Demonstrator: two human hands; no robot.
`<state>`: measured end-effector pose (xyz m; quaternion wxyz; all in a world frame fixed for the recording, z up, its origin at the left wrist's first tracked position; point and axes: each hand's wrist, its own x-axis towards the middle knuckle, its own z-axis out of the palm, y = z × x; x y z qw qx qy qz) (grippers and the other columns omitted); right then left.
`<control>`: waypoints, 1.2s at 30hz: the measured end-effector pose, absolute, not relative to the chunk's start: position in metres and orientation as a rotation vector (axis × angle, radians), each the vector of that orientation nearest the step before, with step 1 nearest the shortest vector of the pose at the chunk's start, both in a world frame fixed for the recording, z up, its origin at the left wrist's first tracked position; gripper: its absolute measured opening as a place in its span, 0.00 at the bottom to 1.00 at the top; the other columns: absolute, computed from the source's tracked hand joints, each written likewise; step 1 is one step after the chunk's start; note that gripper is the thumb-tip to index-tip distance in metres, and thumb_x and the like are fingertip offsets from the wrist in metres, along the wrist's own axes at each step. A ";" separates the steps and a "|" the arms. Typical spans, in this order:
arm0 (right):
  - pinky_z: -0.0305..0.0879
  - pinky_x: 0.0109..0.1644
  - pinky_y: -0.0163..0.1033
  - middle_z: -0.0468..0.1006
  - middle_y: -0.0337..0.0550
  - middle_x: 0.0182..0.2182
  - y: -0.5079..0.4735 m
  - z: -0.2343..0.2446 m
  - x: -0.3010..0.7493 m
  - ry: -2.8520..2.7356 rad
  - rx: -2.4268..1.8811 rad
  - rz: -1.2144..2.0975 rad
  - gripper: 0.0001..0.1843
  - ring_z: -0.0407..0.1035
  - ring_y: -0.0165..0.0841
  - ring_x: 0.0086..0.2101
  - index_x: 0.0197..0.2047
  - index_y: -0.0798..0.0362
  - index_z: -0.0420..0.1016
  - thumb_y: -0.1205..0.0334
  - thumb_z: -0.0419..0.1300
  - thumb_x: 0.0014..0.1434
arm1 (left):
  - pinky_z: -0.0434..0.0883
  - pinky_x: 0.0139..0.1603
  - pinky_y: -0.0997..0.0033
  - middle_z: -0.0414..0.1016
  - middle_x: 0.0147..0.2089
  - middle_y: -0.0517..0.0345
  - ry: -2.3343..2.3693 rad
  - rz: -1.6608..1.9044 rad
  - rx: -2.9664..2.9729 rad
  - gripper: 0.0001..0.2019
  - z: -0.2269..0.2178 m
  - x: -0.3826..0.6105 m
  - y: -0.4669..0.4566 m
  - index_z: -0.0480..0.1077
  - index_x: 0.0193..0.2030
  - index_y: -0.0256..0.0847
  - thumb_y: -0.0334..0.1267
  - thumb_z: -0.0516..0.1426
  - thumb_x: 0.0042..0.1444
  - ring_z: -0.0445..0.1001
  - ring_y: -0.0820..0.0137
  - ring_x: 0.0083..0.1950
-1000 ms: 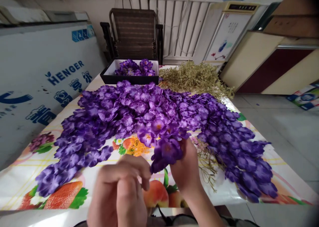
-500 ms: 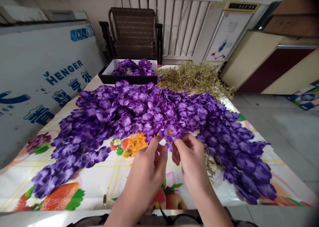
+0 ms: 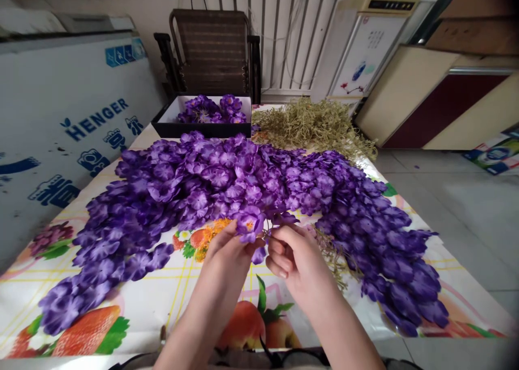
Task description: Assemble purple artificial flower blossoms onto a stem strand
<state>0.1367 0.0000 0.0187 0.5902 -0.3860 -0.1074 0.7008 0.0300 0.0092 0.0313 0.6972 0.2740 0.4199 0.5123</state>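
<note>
My left hand [image 3: 230, 251] pinches a purple artificial flower [image 3: 249, 222] with an orange centre, just above the table. My right hand [image 3: 295, 257] meets it from the right, thumb and forefinger pinched on a thin stem piece at the flower's side, other fingers curled. Both hands hover at the near edge of a big heap of purple flower strands [image 3: 227, 191] spread across the table. A small purple petal [image 3: 258, 255] hangs below the held flower.
The table wears a fruit-print cloth [image 3: 174, 299]. A black box [image 3: 170, 125] with more purple flowers sits at the far end, next to a pile of dry green stems [image 3: 312, 126]. A chest freezer [image 3: 60, 116] stands left, a chair [image 3: 211, 51] beyond.
My left hand has come up from near my body to meet the right hand. The right hand let go of a flower bunch, and both now pinch a single flower.
</note>
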 end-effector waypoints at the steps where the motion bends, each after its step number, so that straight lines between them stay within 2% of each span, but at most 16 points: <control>1: 0.45 0.12 0.25 0.62 0.29 0.12 0.000 0.018 0.137 -0.226 -0.868 1.647 0.14 0.48 0.17 0.10 0.17 0.54 0.60 0.67 0.63 0.45 | 0.71 0.43 0.71 0.76 0.32 0.57 0.908 1.135 0.560 0.02 0.032 0.030 0.010 0.74 0.27 0.39 0.33 0.62 0.44 0.73 0.69 0.37; 7: 0.48 0.14 0.24 0.61 0.28 0.15 -0.002 0.015 0.140 -0.147 -0.721 1.647 0.15 0.48 0.17 0.13 0.20 0.54 0.62 0.63 0.67 0.44 | 0.70 0.50 0.69 0.78 0.36 0.55 0.824 1.140 0.536 0.03 0.035 0.031 0.008 0.75 0.29 0.37 0.31 0.63 0.45 0.75 0.67 0.43; 10: 0.49 0.14 0.24 0.61 0.27 0.14 -0.003 0.017 0.140 -0.118 -0.704 1.556 0.17 0.50 0.18 0.12 0.20 0.54 0.61 0.63 0.67 0.45 | 0.69 0.47 0.74 0.78 0.35 0.59 0.794 1.136 0.642 0.05 0.034 0.031 0.005 0.75 0.31 0.38 0.28 0.64 0.46 0.74 0.70 0.42; 13: 0.52 0.15 0.26 0.63 0.28 0.14 -0.004 0.021 0.137 -0.167 -0.727 1.466 0.13 0.54 0.20 0.13 0.21 0.53 0.64 0.66 0.67 0.46 | 0.67 0.45 0.77 0.77 0.34 0.61 0.856 1.142 0.753 0.07 0.032 0.029 0.002 0.75 0.35 0.40 0.28 0.63 0.47 0.73 0.73 0.40; 15: 0.54 0.15 0.27 0.66 0.29 0.15 -0.005 0.022 0.134 -0.250 -0.759 1.445 0.08 0.56 0.21 0.14 0.26 0.53 0.71 0.66 0.67 0.45 | 0.66 0.50 0.73 0.77 0.39 0.60 0.927 1.149 0.784 0.10 0.032 0.028 0.001 0.74 0.39 0.40 0.30 0.63 0.48 0.72 0.71 0.44; 17: 0.55 0.15 0.28 0.67 0.30 0.15 -0.005 0.023 0.132 -0.323 -0.821 1.416 0.09 0.57 0.23 0.14 0.30 0.54 0.75 0.65 0.68 0.42 | 0.64 0.56 0.68 0.77 0.45 0.57 0.956 1.160 0.804 0.13 0.031 0.027 0.000 0.72 0.44 0.40 0.31 0.63 0.50 0.71 0.67 0.49; 21: 0.57 0.18 0.29 0.68 0.31 0.15 -0.007 0.023 0.127 -0.393 -0.996 1.299 0.09 0.58 0.23 0.16 0.28 0.55 0.76 0.65 0.69 0.41 | 0.61 0.60 0.64 0.75 0.49 0.55 0.917 1.189 0.862 0.13 0.031 0.026 0.000 0.72 0.46 0.41 0.33 0.61 0.53 0.70 0.65 0.53; 24: 0.59 0.20 0.29 0.72 0.33 0.18 -0.008 0.022 0.125 -0.438 -1.044 1.214 0.09 0.61 0.24 0.18 0.27 0.54 0.76 0.66 0.70 0.40 | 0.63 0.57 0.67 0.75 0.48 0.55 0.910 1.203 0.879 0.12 0.030 0.025 0.000 0.72 0.46 0.41 0.32 0.61 0.53 0.70 0.66 0.51; 28: 0.59 0.20 0.30 0.70 0.32 0.17 -0.008 0.022 0.124 -0.435 -0.930 1.271 0.07 0.61 0.24 0.18 0.21 0.54 0.73 0.67 0.68 0.39 | 0.67 0.45 0.75 0.75 0.41 0.60 0.881 1.216 0.971 0.11 0.029 0.021 -0.001 0.73 0.44 0.43 0.30 0.59 0.54 0.70 0.72 0.42; 30: 0.60 0.19 0.30 0.72 0.34 0.18 -0.007 0.022 0.125 -0.377 -0.870 1.309 0.05 0.62 0.25 0.19 0.21 0.55 0.74 0.66 0.67 0.39 | 0.67 0.41 0.77 0.74 0.39 0.61 0.840 1.218 1.024 0.09 0.030 0.019 -0.003 0.73 0.42 0.44 0.31 0.60 0.54 0.68 0.73 0.39; 33: 0.62 0.21 0.30 0.77 0.37 0.23 -0.006 0.021 0.126 -0.315 -0.832 1.316 0.05 0.67 0.27 0.22 0.23 0.54 0.76 0.69 0.65 0.37 | 0.67 0.38 0.79 0.71 0.35 0.63 0.787 1.227 1.091 0.05 0.032 0.019 -0.004 0.73 0.38 0.44 0.32 0.61 0.55 0.67 0.75 0.36; 36: 0.64 0.23 0.30 0.77 0.37 0.23 -0.006 0.021 0.126 -0.310 -0.830 1.327 0.06 0.67 0.27 0.23 0.23 0.54 0.76 0.71 0.64 0.36 | 0.67 0.36 0.81 0.68 0.31 0.64 0.766 1.236 1.135 0.05 0.034 0.020 -0.004 0.71 0.37 0.43 0.32 0.62 0.54 0.66 0.77 0.34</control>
